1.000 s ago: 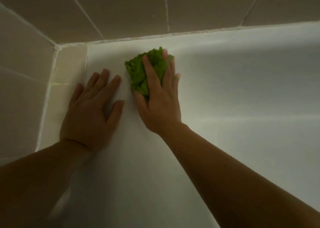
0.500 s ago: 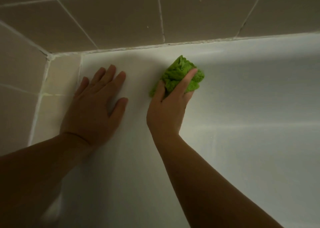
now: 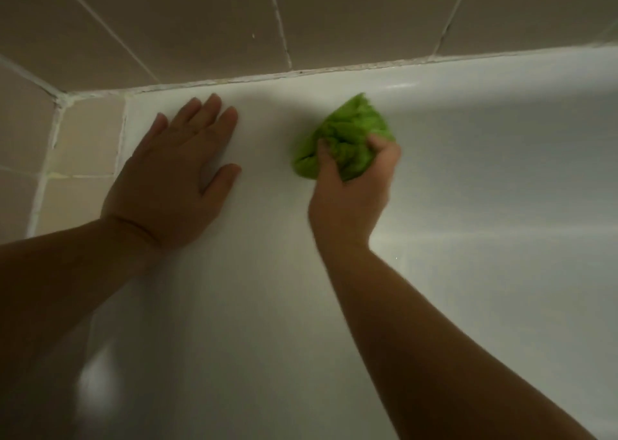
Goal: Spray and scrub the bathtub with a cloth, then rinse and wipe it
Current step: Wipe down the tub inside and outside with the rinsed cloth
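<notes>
A: Entry, progress check. Largest item first: the bathtub (image 3: 468,205), white, fills most of the head view, its far rim meeting the tiled wall (image 3: 200,21) along a grout line. No foam, streaks or running water can be made out on the enamel, so whether spraying took place cannot be read from the surface.

B: Which step does the observer judge it to be?

A: Scrubbing or wiping, likely the scrub pass on the inner wall near the corner. Rinse and final wipe look to be ahead, but that is a judgement only; a damp sheen low on the left is too blurred to interpret.

B: Hands?

A: The left hand (image 3: 177,178) lies flat on the tub wall beside the corner, fingers straight and close together, thumb out, holding nothing; it appears to brace the person. The right hand (image 3: 354,188) has fingers and thumb curled round the bunched green cloth (image 3: 351,138), which is pressed to the tub wall just below the rim, apart from the left hand.

B: Hidden or unclear?

A: No spray bottle, tap or drain in view. The tub floor and near rim are cut off. Right fingertips sink into the cloth folds. Dim light; cloth edges slightly smeared.
</notes>
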Tool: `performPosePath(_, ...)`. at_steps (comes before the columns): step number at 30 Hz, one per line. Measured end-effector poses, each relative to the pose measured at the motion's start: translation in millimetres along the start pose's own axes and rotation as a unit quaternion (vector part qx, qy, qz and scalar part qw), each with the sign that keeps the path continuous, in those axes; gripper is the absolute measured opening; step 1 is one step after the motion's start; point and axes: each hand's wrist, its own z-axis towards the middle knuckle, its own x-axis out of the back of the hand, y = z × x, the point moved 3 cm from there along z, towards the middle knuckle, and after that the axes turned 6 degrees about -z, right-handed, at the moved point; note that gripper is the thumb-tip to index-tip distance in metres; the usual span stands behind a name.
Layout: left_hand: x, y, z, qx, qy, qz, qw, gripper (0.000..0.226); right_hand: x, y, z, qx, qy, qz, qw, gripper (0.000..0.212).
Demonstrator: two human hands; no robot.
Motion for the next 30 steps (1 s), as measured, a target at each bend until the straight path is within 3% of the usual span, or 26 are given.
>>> performPosePath(4, -5, 5, 18, -0.061, -0.015, 0.028, 0.998, 0.07, 17, 18, 26, -0.072, 0.039, 0.057, 0.995, 0.046)
performPosePath(6, -7, 5, 27, -0.084, -0.017, 0.039, 0.996, 0.072, 7, 22, 20, -0.054, 0.023, 0.038, 0.998, 0.045)
performPosePath(12, -10, 13, 50, -0.163, -0.015, 0.054, 0.985, 0.071, -3, 59, 6, 0.045, -0.172, -0.086, 0.98, 0.046)
performPosePath(16, -14, 20, 62, -0.216, -0.024, 0.071, 0.974, 0.068, 28, 90, 46, -0.108, -0.056, -0.036, 0.992, 0.038)
performPosePath(18, -16, 25, 69, -0.245, -0.024, 0.078, 0.966, 0.067, 30, 85, 52, -0.104, -0.022, 0.008, 0.994, 0.036)
performPosePath(20, -18, 31, 77, -0.277, -0.026, 0.08, 0.957, 0.065, 20, 67, 44, -0.043, -0.041, 0.027, 0.998, 0.037)
performPosePath(24, -21, 38, 89, -0.322, -0.036, 0.094, 0.942, 0.065, 0, 82, 27, 0.023, -0.154, -0.069, 0.985, 0.046)
performPosePath(26, -21, 43, 93, -0.332, -0.037, 0.097, 0.938, 0.065, 8, 108, 37, -0.005, -0.182, -0.109, 0.977, 0.045)
performPosePath(30, -26, 50, 101, -0.353, -0.039, 0.115, 0.928, 0.063, 41, 139, 70, -0.116, -0.103, -0.098, 0.983, 0.036)
